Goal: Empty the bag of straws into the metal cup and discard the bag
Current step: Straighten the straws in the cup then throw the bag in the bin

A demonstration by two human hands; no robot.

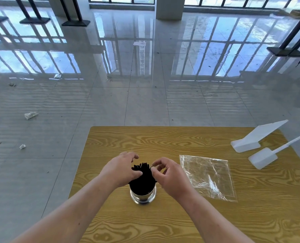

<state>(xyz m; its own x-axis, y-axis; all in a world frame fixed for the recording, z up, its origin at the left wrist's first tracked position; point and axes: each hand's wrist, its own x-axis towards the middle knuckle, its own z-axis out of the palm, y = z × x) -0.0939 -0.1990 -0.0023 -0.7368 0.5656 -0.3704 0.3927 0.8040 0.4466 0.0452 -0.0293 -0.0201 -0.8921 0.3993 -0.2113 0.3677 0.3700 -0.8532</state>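
A bundle of black straws [142, 174] stands upright in the shiny metal cup [143, 197] near the middle of the wooden table [180, 216]. My left hand [122, 168] curls round the left side of the straw tops. My right hand [168, 174] is at their right side, its thumb and forefinger pinching a straw tip. The clear plastic bag [208, 176] lies flat and empty on the table to the right of the cup.
Two white plastic scoops [247, 142] [266, 156] lie at the table's far right corner. Crumpled scraps of paper [30, 115] lie on the grey tiled floor to the left. Dark metal stands rise at the back.
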